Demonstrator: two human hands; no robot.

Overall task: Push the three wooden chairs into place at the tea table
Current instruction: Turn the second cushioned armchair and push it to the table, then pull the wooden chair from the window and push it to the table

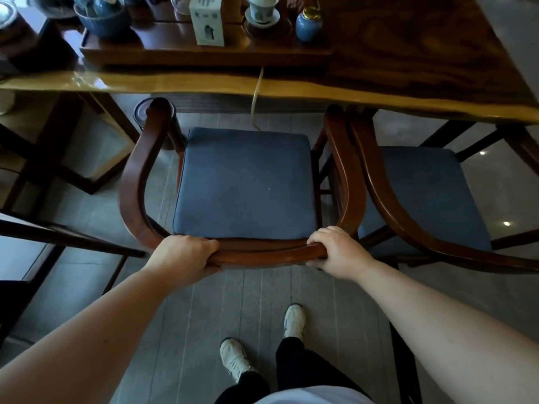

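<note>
A wooden chair (137, 182) with a curved armrest rail and a blue seat cushion stands in front of me, its front at the edge of the tea table (408, 94). My left hand (182, 256) and my right hand (335, 249) both grip the chair's curved back rail. A second wooden chair (388, 199) with a blue cushion stands right beside it, its seat partly under the table. At the far left, dark wooden rails of another piece of furniture (67, 237) show; whether they belong to a chair I cannot tell.
The table carries a wooden tea tray (204, 55) with blue bowls, a white box (207, 20), a lidded cup and a small blue jar (308, 24). A cord (256, 94) hangs over the table edge. My feet stand on grey floor tiles behind the chair.
</note>
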